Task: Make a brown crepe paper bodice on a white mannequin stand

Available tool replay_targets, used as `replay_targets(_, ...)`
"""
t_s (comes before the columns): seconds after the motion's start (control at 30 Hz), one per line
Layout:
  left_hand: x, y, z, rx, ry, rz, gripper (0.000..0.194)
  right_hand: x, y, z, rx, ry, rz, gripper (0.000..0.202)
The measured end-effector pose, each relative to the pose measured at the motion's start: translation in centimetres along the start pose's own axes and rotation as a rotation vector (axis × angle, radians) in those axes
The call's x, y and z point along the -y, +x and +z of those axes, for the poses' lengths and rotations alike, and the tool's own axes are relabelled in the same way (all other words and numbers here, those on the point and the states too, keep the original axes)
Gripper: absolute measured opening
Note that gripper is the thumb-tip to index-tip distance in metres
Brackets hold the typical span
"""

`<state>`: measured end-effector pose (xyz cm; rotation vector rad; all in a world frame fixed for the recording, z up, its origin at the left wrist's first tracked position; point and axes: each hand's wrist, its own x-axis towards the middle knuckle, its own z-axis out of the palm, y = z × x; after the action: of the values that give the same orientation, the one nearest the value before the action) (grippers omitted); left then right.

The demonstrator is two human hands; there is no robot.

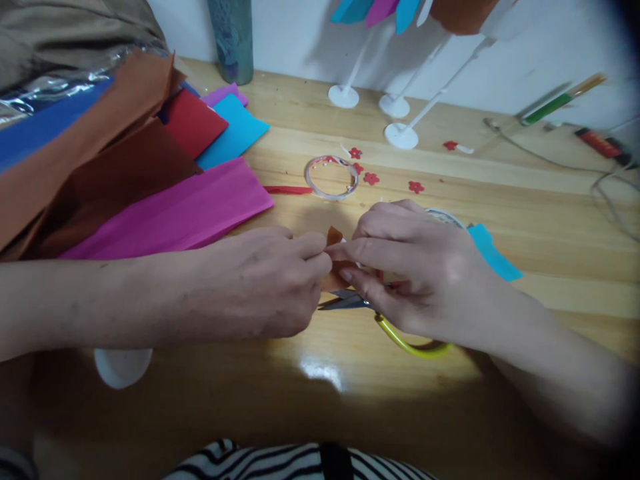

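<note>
Brown scrap (337,277), pinched by both left hand (273,283) and right hand (417,267), seems light, soft and easily creased, best held by its edges.

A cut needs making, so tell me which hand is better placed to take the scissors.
Probably the right hand: the yellow scissors handle emerges beside it, while the left hand is nearer the blades.

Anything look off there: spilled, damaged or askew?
Nothing looks spilled or damaged. The scissors seem slightly awkward, parted at the tips and partly hidden by the right hand. Small red flowers are scattered loosely near the clear ring.
</note>
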<state>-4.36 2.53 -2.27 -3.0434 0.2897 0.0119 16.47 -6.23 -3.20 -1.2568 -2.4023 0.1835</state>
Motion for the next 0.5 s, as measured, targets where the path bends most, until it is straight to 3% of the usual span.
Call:
replay_targets(0.17,-0.05,-0.07,0.14,-0.010,0.013,0.008,0.020,-0.16,0.00,0.70,0.072,-0.056,0.012,0.023)
replay_targets(0.5,-0.17,-0.13,0.22,-0.008,0.019,0.008,0.019,-0.17,0.01,0.43,0.081,-0.034,-0.015,0.026)
